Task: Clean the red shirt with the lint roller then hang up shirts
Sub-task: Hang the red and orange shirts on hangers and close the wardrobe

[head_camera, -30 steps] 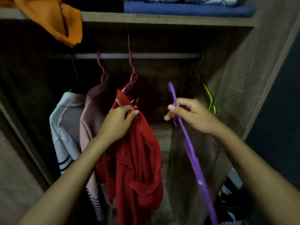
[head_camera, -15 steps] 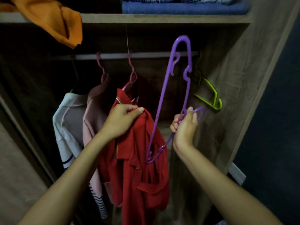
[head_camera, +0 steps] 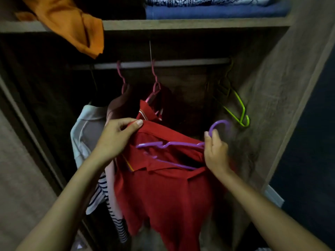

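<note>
A red polo shirt [head_camera: 168, 194] hangs in front of me inside the wardrobe. My left hand [head_camera: 116, 140] pinches its collar edge at the upper left. My right hand [head_camera: 215, 153] grips a purple plastic hanger [head_camera: 170, 144] just below its hook. The hanger lies nearly level across the shirt's neck opening, one arm inside the collar. Behind it, another red garment [head_camera: 146, 110] hangs on a pink hanger [head_camera: 155, 87] from the rail [head_camera: 181, 63]. No lint roller is in view.
A pale pink top [head_camera: 116, 107] and a white-and-grey striped shirt [head_camera: 87, 134] hang at left. An empty green hanger [head_camera: 237, 109] hangs by the right wall. On the shelf above lie an orange cloth [head_camera: 72, 22] and folded blue fabrics [head_camera: 213, 9].
My right hand has swung the purple hanger from upright down to level and pushed it into the red shirt's collar. My left hand has lifted and spread the collar.
</note>
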`<action>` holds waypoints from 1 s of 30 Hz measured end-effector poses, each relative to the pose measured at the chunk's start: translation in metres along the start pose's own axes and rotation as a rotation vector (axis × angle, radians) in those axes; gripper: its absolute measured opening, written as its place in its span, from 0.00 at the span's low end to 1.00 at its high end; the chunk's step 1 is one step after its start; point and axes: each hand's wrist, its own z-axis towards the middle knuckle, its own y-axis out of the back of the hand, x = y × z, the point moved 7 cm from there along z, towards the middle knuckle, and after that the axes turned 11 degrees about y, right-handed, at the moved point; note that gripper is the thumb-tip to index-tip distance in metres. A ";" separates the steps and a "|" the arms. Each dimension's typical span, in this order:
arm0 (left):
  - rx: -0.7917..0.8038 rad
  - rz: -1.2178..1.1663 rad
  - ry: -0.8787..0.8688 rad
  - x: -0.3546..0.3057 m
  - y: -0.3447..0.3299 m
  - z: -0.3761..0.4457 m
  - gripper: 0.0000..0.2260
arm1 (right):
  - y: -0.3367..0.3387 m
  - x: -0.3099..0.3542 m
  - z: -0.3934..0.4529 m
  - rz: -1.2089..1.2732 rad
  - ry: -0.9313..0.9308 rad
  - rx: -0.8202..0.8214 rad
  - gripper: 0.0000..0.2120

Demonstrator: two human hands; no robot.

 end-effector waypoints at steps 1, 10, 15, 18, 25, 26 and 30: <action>-0.025 0.064 -0.032 -0.004 0.001 -0.002 0.08 | -0.006 0.005 -0.001 -0.015 0.042 0.068 0.17; -0.188 0.369 -0.232 -0.038 -0.009 -0.008 0.10 | -0.036 0.062 -0.014 -0.019 0.487 0.504 0.08; 0.006 0.454 -0.194 -0.049 -0.029 -0.012 0.18 | -0.024 0.067 0.003 0.128 0.324 0.428 0.08; 0.297 0.657 -0.070 -0.019 -0.039 -0.016 0.26 | -0.010 0.062 0.024 0.137 0.230 0.343 0.10; 0.312 0.618 -0.209 0.012 -0.043 -0.022 0.17 | -0.017 0.050 0.038 0.398 0.077 0.674 0.09; 0.273 0.615 -0.235 0.012 -0.037 -0.023 0.16 | -0.017 0.043 0.040 0.476 0.010 0.743 0.07; 0.185 0.673 -0.282 0.018 -0.024 -0.025 0.22 | -0.015 0.001 0.044 0.230 -0.177 0.837 0.11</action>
